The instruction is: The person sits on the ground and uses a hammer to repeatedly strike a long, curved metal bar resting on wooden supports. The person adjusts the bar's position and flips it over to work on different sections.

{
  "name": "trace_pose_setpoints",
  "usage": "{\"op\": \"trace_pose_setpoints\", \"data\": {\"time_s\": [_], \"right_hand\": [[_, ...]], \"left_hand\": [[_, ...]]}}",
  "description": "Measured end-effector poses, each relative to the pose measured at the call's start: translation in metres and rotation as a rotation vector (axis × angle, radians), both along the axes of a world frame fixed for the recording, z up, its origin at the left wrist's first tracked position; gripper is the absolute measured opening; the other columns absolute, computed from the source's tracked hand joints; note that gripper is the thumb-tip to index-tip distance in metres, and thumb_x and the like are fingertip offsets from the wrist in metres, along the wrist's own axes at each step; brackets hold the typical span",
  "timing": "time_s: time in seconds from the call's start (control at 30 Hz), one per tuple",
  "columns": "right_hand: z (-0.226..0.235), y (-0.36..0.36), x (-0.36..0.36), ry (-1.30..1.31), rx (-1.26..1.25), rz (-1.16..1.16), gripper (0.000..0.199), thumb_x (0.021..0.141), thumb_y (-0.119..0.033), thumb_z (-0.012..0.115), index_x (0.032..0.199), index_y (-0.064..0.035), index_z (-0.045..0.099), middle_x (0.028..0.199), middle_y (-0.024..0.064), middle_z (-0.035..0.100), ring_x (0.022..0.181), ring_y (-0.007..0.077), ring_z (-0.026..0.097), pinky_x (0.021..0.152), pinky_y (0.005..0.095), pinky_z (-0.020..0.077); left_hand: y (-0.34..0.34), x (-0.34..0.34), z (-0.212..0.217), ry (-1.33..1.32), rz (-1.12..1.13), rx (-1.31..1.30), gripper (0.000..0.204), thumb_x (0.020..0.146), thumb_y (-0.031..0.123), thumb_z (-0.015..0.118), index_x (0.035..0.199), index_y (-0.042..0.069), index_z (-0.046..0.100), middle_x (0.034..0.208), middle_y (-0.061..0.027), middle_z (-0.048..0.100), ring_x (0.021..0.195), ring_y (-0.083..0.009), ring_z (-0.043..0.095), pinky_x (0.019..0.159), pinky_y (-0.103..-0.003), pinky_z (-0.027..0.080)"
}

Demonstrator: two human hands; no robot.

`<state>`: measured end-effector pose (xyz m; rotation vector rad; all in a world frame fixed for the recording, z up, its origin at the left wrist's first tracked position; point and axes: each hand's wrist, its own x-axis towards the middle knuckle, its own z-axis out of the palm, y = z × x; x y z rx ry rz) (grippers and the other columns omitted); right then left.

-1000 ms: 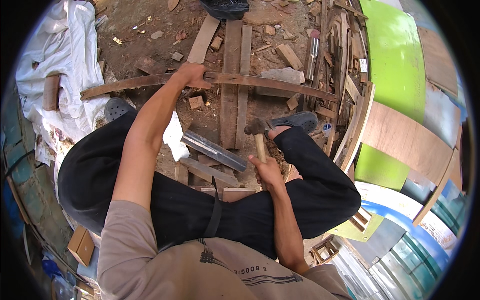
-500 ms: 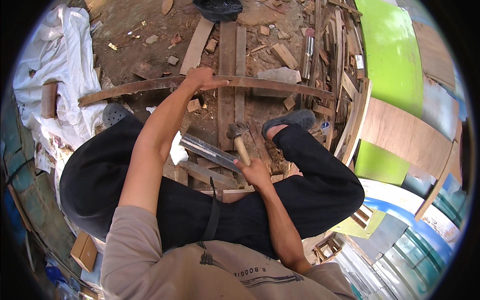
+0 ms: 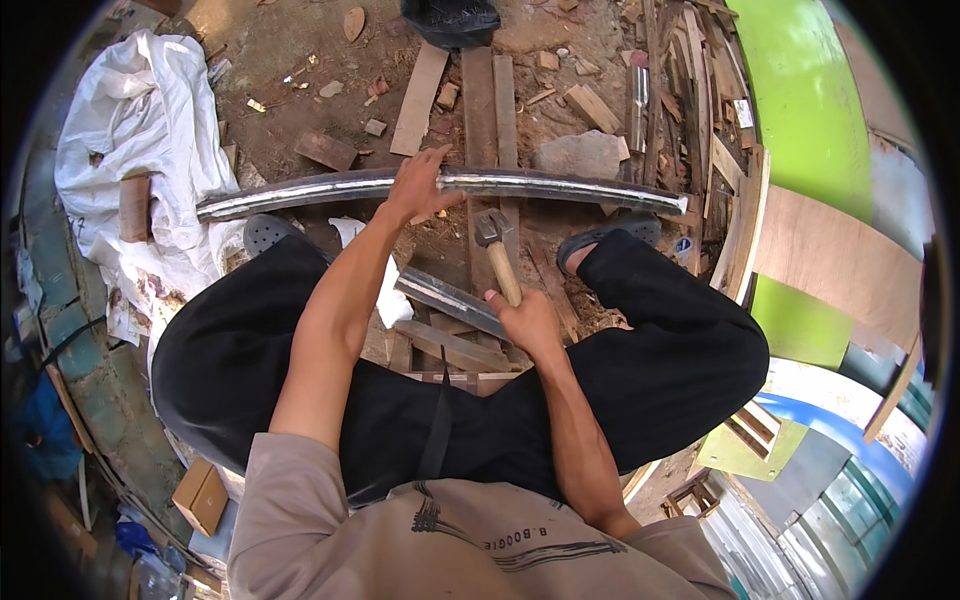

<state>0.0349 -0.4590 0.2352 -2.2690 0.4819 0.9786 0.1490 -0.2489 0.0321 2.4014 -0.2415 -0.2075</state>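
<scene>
Landmark: the long curved metal strip [image 3: 560, 184], lying across the ground on 2 upright planks [image 3: 490, 110]. Left of its left end: 1 white sheet [image 3: 130, 130] with 1 short wood block [image 3: 134, 208] on it. The left hand [image 3: 418, 186] is wrapped over the strip near its middle, fingers closed around it. Just below the strip, the right hand [image 3: 525, 320] is closed on the wooden handle of 1 hammer [image 3: 497, 252], head raised close under the strip. Risk, judged: the head sits near the left hand's fingers, so a skewed blow could catch them; the strip, pinned by 1 hand only, could spring or roll. Below the strip's right end: 1 sandalled foot [image 3: 610, 232]; a glancing head could drop toward it. Count: 1 strip, 1 hammer, 2 hands.
</scene>
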Motion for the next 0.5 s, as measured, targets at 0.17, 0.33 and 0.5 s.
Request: {"op": "trace_pose_setpoints", "data": {"time_s": [0.17, 0.33, 0.5], "right_hand": [[0.002, 0.007, 0.000, 0.018, 0.039, -0.021, 0.044, 0.084, -0.038, 0.066, 0.095, 0.0049, 0.068, 0.078, 0.0284, 0.066, 0.080, 0.0436, 0.066, 0.074, 0.0481, 0.0489], [-0.003, 0.006, -0.008, 0.073, 0.007, 0.055, 0.045, 0.083, -0.038, 0.067, 0.093, 0.0058, 0.067, 0.081, 0.0298, 0.066, 0.083, 0.0446, 0.066, 0.076, 0.0486, 0.0487], [-0.008, 0.000, -0.015, 0.057, -0.022, 0.089, 0.045, 0.083, -0.038, 0.068, 0.093, 0.0062, 0.067, 0.083, 0.0305, 0.066, 0.085, 0.0454, 0.065, 0.078, 0.0492, 0.0487]], "left_hand": [[0.030, -0.005, 0.010, 0.075, 0.071, 0.192, 0.086, 0.073, 0.061, 0.071, 0.139, 0.011, 0.047, 0.129, -0.0199, 0.055, 0.123, -0.0361, 0.050, 0.106, -0.047, 0.034], [0.069, 0.003, 0.005, 0.309, -0.018, 0.397, 0.080, 0.073, 0.065, 0.069, 0.130, 0.010, 0.057, 0.121, -0.0163, 0.062, 0.122, -0.0330, 0.052, 0.105, -0.046, 0.035], [0.066, -0.003, 0.009, 0.111, -0.052, 0.375, 0.068, 0.071, 0.057, 0.075, 0.116, 0.008, 0.061, 0.112, -0.0118, 0.062, 0.113, -0.0306, 0.055, 0.096, -0.044, 0.038]]}}
